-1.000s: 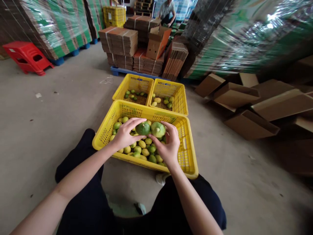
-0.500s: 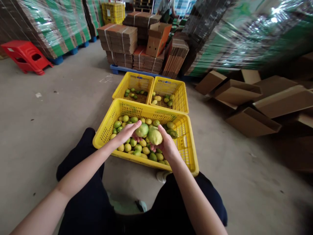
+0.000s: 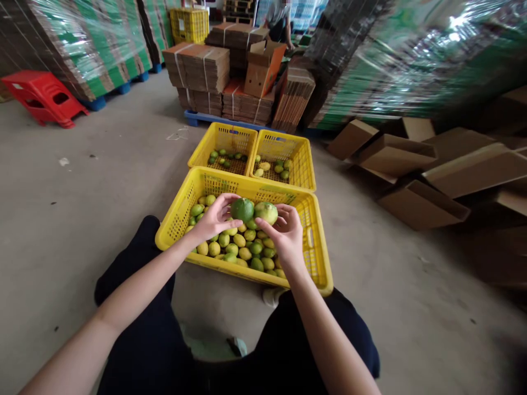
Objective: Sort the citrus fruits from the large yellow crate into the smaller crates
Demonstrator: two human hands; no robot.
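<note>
My left hand [image 3: 216,219] is closed on a dark green lemon [image 3: 242,210], with the thumb below and the fingers above it. Beside it, a yellow-green lemon [image 3: 266,212] is gripped between the thumb and fingers of my right hand [image 3: 287,233]. The two fruits are side by side, almost touching, over the near yellow crate [image 3: 247,269]. Many green and yellow lemons [image 3: 239,240] lie in that crate, some hidden by my hands.
Behind stand two more yellow crates, left [image 3: 197,156] and right [image 3: 307,164], each with several fruits. Flattened cartons [image 3: 206,68] are stacked on a blue pallet [image 3: 197,118]. Cardboard boxes [image 3: 424,206] lie at right, a red stool [image 3: 45,96] at left. A person [image 3: 280,24] is in the background.
Both hands have turned the lemons, so other sides show; the left one now looks darker green. My thumbs went from on top of the fruit to below. The background person shifted slightly.
</note>
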